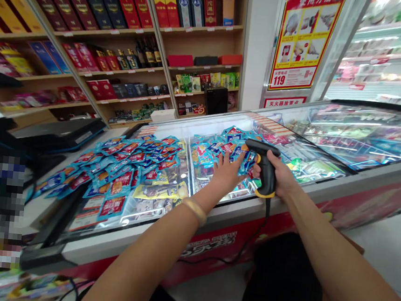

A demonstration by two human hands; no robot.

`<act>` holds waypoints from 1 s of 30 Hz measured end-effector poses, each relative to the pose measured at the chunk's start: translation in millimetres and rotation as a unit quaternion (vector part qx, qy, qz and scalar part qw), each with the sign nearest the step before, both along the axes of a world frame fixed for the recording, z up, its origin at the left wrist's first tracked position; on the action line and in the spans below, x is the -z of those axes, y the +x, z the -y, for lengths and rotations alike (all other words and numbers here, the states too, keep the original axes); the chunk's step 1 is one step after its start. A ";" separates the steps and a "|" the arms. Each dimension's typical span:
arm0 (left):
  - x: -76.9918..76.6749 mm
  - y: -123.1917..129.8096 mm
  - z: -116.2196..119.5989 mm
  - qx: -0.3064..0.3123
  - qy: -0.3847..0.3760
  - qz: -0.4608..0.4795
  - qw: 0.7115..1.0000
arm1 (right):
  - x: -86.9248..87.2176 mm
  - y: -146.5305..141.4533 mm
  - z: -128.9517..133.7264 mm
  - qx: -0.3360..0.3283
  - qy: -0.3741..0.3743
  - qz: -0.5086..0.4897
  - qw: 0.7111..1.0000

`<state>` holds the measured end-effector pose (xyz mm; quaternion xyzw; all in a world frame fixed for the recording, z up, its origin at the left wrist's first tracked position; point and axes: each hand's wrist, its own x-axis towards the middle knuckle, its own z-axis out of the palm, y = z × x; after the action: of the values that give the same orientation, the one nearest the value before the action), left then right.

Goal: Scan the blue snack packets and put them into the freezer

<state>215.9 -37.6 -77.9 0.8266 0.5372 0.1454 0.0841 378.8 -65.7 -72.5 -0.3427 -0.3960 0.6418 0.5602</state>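
My right hand is wrapped round the handle of a black and yellow barcode scanner, its head pointing left over the packets. My left hand, a bangle on its wrist, reaches out with fingers spread at the near edge of a smaller pile of blue snack packets. Whether its fingertips press on a packet I cannot make out. To the left, a larger heap of blue and red snack packets lies spread over the glass top of the freezer.
The scanner's cable hangs down the freezer's red front. A black device stands on the counter at left. Shelves of boxes and bottles line the back, with a red poster and a lit display fridge at right.
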 end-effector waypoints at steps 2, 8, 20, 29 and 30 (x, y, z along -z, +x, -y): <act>-0.6 6.4 -11.6 -0.012 0.012 -0.003 1.000 | -2.8 2.4 -10.5 0.010 0.000 0.013 1.000; -0.2 15.4 -36.2 -0.021 0.020 0.006 1.000 | -5.4 8.2 -25.9 0.006 0.003 0.006 1.000; -8.5 -75.1 4.8 -0.026 0.099 0.084 0.991 | -13.6 -20.7 -3.3 -0.012 0.024 0.030 0.999; -4.8 -230.5 60.4 -0.272 0.203 0.057 0.939 | -14.7 -108.1 19.5 -0.125 0.019 -0.025 0.992; -5.4 -241.1 64.5 -0.310 0.189 0.042 0.931 | -12.5 -119.9 21.8 -0.143 0.012 -0.029 0.989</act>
<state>-25.2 -102.2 -72.6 0.6130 0.7250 0.2974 -0.1003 259.0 -87.5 -60.0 -0.2575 -0.4323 0.7201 0.4777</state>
